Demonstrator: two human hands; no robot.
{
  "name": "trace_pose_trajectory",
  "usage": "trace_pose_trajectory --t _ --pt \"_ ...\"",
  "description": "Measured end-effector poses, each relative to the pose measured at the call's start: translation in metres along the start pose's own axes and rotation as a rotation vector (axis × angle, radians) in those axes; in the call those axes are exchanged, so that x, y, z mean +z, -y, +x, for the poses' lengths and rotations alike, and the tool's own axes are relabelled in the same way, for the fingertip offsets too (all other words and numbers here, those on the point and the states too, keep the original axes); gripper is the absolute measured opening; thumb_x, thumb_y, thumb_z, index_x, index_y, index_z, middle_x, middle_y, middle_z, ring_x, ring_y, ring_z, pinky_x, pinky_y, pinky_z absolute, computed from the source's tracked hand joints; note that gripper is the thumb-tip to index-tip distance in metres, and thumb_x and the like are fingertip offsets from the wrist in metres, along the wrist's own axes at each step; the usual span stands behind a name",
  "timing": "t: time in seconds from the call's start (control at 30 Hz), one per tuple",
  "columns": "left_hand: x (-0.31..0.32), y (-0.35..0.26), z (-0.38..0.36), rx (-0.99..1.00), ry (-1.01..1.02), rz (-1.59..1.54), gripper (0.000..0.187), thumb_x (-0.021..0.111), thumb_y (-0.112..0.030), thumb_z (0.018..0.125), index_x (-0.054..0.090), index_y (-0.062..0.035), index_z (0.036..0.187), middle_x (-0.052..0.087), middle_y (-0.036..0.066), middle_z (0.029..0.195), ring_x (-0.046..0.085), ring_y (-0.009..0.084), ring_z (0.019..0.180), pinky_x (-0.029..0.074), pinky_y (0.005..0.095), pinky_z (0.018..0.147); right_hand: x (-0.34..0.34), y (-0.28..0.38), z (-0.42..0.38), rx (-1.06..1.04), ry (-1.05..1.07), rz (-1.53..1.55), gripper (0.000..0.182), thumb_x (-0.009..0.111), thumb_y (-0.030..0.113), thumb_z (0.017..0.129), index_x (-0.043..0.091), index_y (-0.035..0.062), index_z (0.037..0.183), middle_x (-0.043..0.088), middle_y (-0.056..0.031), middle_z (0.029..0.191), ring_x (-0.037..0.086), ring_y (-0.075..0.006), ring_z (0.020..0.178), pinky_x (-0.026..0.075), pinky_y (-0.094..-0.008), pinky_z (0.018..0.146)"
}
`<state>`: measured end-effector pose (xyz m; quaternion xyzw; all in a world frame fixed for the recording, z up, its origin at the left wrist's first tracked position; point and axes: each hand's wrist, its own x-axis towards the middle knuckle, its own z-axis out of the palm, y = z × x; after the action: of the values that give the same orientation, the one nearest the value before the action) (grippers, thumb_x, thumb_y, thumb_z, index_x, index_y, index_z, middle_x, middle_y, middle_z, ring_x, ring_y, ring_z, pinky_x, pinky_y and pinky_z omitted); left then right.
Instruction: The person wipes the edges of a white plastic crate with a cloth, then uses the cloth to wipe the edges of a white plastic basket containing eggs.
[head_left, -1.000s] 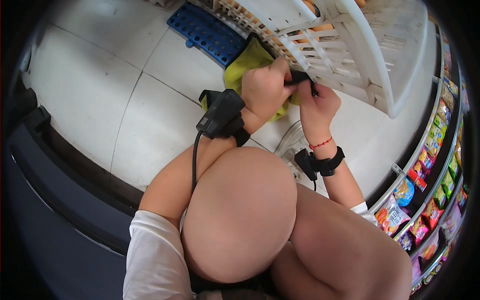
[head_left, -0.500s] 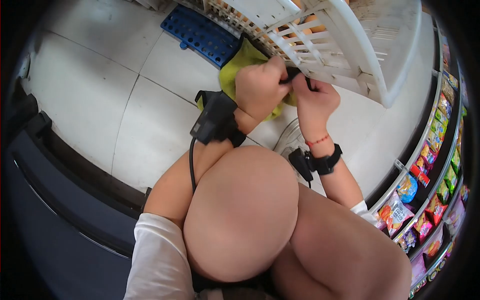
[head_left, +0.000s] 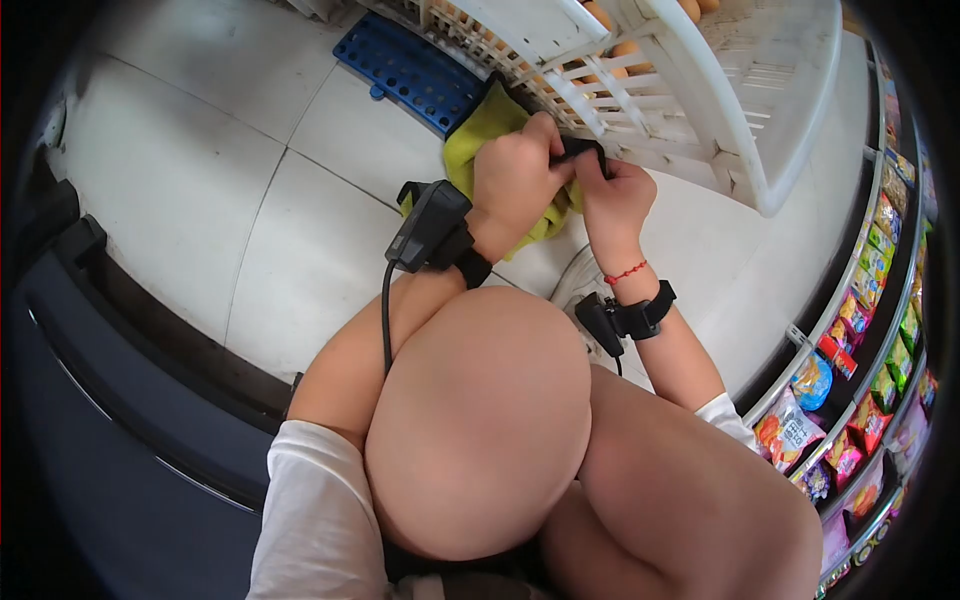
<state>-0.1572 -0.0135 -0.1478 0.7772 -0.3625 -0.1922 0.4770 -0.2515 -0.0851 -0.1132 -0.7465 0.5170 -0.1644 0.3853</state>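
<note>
A yellow-green cloth with a black edge hangs beside the white plastic basket. My left hand is closed with its thumb and fingers pinched on the black edge. Just to its right, my right hand pinches the same black edge from the other side. Between the two hands the black strip is bent upward. The green part hangs below and behind my left hand. Some of the fingertips are hidden from view.
Round orange-brown items lie in the basket. A blue perforated plastic piece is at the basket's left. Shelves of snack packets line the right side. A dark cabinet stands at left, and a shoe rests on the tiled floor.
My right hand has moved slightly left and down, with the black edge still pinched. More of the black strip shows between the hands. The basket sits about where it was.
</note>
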Motion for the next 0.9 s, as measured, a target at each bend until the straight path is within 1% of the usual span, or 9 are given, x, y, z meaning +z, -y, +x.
trace_pose_trajectory --t 0.07,0.13,0.2,0.33,0.5,0.63,0.7,0.8,0.9 --pt "0.0 0.004 -0.003 -0.019 0.017 -0.005 0.029 0.079 -0.019 0.066 0.056 -0.0057 0.078 0.063 0.014 0.068 0.063 0.0352 0.063 0.049 0.0413 0.055 0.001 -0.014 -0.002 -0.031 0.041 -0.064 0.037 0.065 0.024 0.08 0.057 -0.0045 0.059 0.045 -0.0162 0.047 0.038 -0.0205 0.042 0.037 -0.0345 0.045" --pt "0.001 0.017 -0.003 -0.057 0.14 0.078 0.03 0.079 -0.019 0.067 0.055 -0.0058 0.078 0.063 0.014 0.068 0.063 0.0352 0.063 0.049 0.0416 0.056 0.004 -0.023 0.0 -0.069 0.081 -0.133 0.036 0.065 0.023 0.081 0.055 -0.0043 0.059 0.046 -0.0169 0.049 0.039 -0.0226 0.042 0.037 -0.0349 0.045" --pt "0.002 0.019 -0.002 -0.052 0.119 0.034 0.03 0.079 -0.019 0.067 0.055 -0.0056 0.078 0.063 0.014 0.068 0.063 0.035 0.063 0.049 0.0416 0.056 0.0 -0.025 -0.005 -0.057 0.102 -0.147 0.036 0.064 0.024 0.081 0.054 -0.0038 0.06 0.048 -0.0182 0.051 0.04 -0.0262 0.043 0.037 -0.0366 0.045" --pt "0.004 0.014 0.001 -0.078 0.068 -0.057 0.03 0.079 -0.017 0.067 0.054 -0.0051 0.079 0.062 0.014 0.067 0.063 0.0346 0.063 0.049 0.0417 0.056 0.001 -0.025 -0.002 -0.081 0.048 -0.126 0.037 0.064 0.025 0.082 0.055 -0.0032 0.06 0.05 -0.0184 0.051 0.043 -0.0278 0.043 0.038 -0.0382 0.046" --pt "0.007 0.016 0.001 -0.114 0.054 0.006 0.029 0.079 -0.015 0.066 0.055 -0.0046 0.079 0.062 0.015 0.067 0.063 0.0341 0.063 0.049 0.0411 0.056 0.004 -0.016 0.0 -0.085 0.042 -0.165 0.036 0.061 0.026 0.083 0.058 -0.0024 0.062 0.054 -0.0207 0.056 0.051 -0.0332 0.047 0.039 -0.0401 0.048" --pt "0.005 0.01 0.0 -0.118 0.027 0.023 0.029 0.079 -0.014 0.066 0.056 -0.0049 0.08 0.062 0.014 0.068 0.063 0.0341 0.064 0.05 0.0409 0.056 0.01 -0.019 0.001 -0.001 0.124 -0.147 0.034 0.06 0.025 0.084 0.059 -0.0023 0.063 0.055 -0.0214 0.058 0.051 -0.0347 0.048 0.04 -0.0406 0.049" --pt "-0.003 0.003 -0.001 -0.073 0.021 -0.004 0.028 0.079 -0.014 0.067 0.056 -0.005 0.08 0.063 0.014 0.068 0.063 0.0345 0.064 0.049 0.0412 0.056 0.008 -0.012 -0.004 -0.039 0.021 -0.139 0.034 0.058 0.024 0.085 0.06 -0.003 0.066 0.055 -0.0215 0.058 0.052 -0.0346 0.049 0.04 -0.0411 0.05" --pt "0.0 0.006 0.0 -0.049 0.035 -0.026 0.027 0.078 -0.014 0.068 0.056 -0.0053 0.08 0.063 0.014 0.068 0.063 0.0349 0.065 0.049 0.0416 0.057 0.01 -0.01 -0.006 -0.01 0.003 -0.017 0.033 0.057 0.024 0.086 0.061 -0.0037 0.069 0.056 -0.0222 0.059 0.052 -0.0356 0.05 0.041 -0.0416 0.051" --pt "0.003 0.005 0.0 -0.059 0.035 0.004 0.026 0.078 -0.014 0.068 0.056 -0.0056 0.08 0.063 0.014 0.068 0.063 0.0345 0.064 0.049 0.0418 0.056 0.014 -0.019 -0.005 -0.038 -0.005 -0.03 0.032 0.057 0.023 0.087 0.06 -0.0044 0.07 0.056 -0.0224 0.059 0.052 -0.0348 0.05 0.041 -0.0413 0.051"
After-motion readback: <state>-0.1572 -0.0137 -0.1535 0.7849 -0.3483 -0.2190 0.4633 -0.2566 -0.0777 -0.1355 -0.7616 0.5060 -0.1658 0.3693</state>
